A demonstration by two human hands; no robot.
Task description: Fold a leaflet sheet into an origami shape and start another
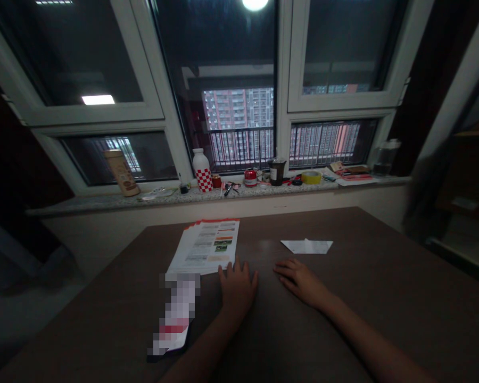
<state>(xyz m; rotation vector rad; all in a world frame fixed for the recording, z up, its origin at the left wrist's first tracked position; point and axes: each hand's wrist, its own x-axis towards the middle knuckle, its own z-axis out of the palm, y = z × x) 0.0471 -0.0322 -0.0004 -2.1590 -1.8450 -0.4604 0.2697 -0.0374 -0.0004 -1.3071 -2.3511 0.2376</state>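
Observation:
My left hand (238, 287) lies flat on the brown table, fingers spread, with its fingertips at the lower right corner of a fanned stack of printed sheets (203, 244). My right hand (297, 279) rests palm down on the tabletop, fingers stretched out and holding nothing. Just beyond it sits a folded white paper boat (307, 246), apart from the fingers. Left of my left forearm is a phone (175, 319), its screen blurred out by large pixels.
The table (367, 287) reaches to a window wall. Along the stone sill (167, 201) stand a checkered bottle (203, 173), a tan canister (122, 173), a red can (250, 178), a dark cup (277, 172), a yellow tape roll (311, 177) and a clear jug (385, 158).

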